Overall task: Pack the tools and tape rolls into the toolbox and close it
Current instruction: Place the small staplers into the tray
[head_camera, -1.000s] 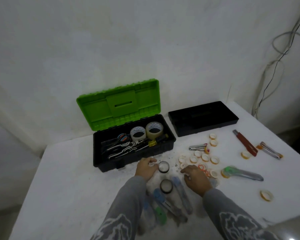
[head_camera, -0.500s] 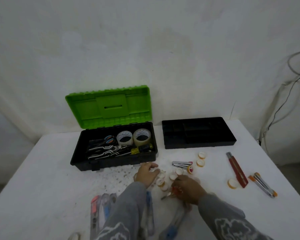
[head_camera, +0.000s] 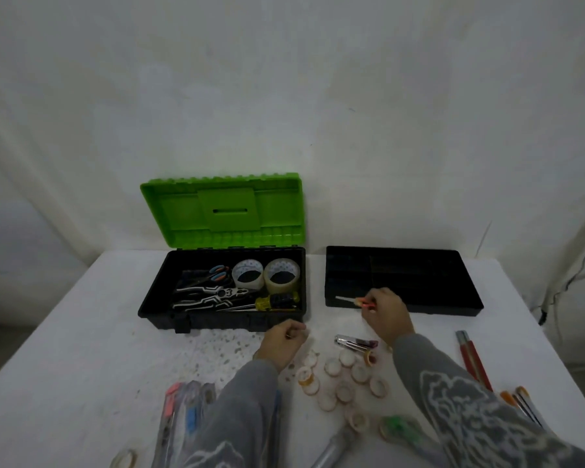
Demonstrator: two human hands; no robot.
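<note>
Toolbox (head_camera: 223,321) is open, 2 tape rolls (head_camera: 282,278) inside. Just right of it, right hand (head_camera: 387,314) pinches a small orange-handled tool (head_camera: 352,300) over the black tray (head_camera: 419,282). Left hand (head_camera: 282,342) fingers curl in front of it, can't tell if holding anything.

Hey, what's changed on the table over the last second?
The right hand took hold of a small orange-handled tool among the small tape rolls and carried it forward to the front left corner of the black tray, where it holds it. The left hand stayed near the toolbox front; whether it holds anything is unclear. The toolbox's contents and open green lid stayed put.
</note>
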